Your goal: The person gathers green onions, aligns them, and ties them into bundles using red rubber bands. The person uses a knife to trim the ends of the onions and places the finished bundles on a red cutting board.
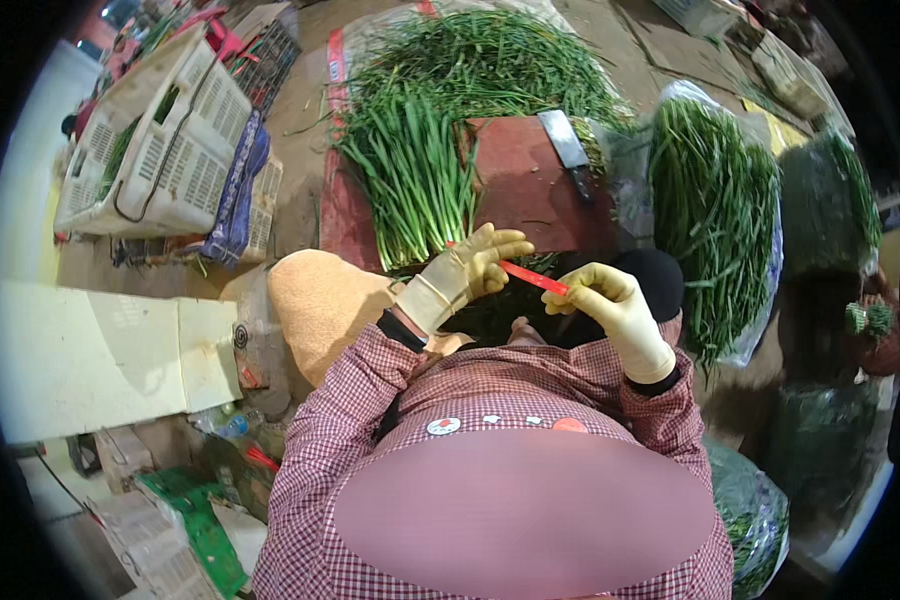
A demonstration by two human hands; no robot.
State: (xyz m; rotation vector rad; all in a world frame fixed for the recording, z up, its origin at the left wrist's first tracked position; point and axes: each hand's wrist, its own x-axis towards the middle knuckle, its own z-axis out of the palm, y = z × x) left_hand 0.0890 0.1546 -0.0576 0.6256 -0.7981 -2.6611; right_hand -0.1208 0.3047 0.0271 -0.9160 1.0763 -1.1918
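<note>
A red strip of tape or ribbon (534, 277) is stretched between my two hands, which wear pale rubber gloves. My right hand (607, 304) pinches one end between thumb and finger. The strip passes through my left hand (474, 268), whose upper fingers reach out straight, and a bit of red shows on the far side of them. Just beyond that hand lies a bunch of green garlic chives or similar greens (412, 176), white stem ends towards me. It rests on a red board (506, 180). A cleaver (566, 146) with a black handle lies at the board's right side.
Behind the board spreads a heap of loose greens (502, 56) on a sheet. To the right stands a plastic bag stuffed with greens (712, 217). A white plastic crate (172, 135) sits at far left, above a pale panel (105, 360). Another filled bag (754, 517) is at lower right.
</note>
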